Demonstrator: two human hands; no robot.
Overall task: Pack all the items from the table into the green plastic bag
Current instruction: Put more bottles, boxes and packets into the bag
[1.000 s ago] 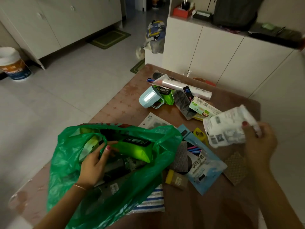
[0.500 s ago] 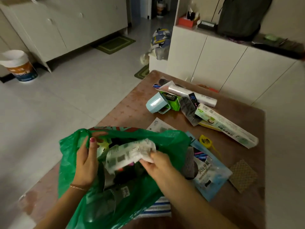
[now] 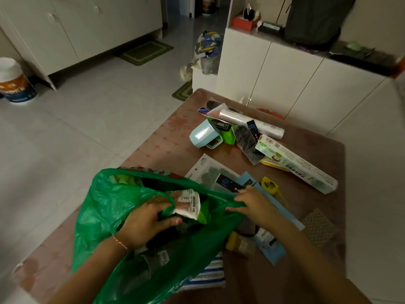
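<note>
- Green plastic bag (image 3: 105, 207), thin and crinkled, sits at lower centre of the frame on the brown patterned surface (image 3: 166, 148), its mouth pulled open toward the upper right.
- Left hand (image 3: 144, 220) is inside the bag's mouth, fingers curled around the near rim and gripping the plastic; a thin cord bracelet (image 3: 120, 242) circles the wrist.
- White crinkly printed packet (image 3: 189, 205) lies inside the bag, just beside the left fingertips and touching them; dark items and a lime-green pack show beneath it.
- Right hand (image 3: 249, 202) pinches the far right rim of the bag, fingers narrow and closed on the plastic.
- Under and beside the right hand: a light blue flat pouch (image 3: 271, 249), a small yellow tape measure (image 3: 270, 184) and a white flat packet (image 3: 210, 170), all lying on the surface.
- A small yellow-capped jar (image 3: 237, 244) lies on its side against the bag's right edge.
- A blue-and-white striped cloth (image 3: 208, 275) pokes out from under the bag at lower centre.
- Upper centre-right of the frame, well apart from the bag: a pale blue plastic mug (image 3: 202, 137) on its side, a silvery roll (image 3: 252, 122), and a long white-and-green carton (image 3: 300, 165) in a loose heap.
- A brown woven square pad (image 3: 318, 227) lies alone at centre right.
</note>
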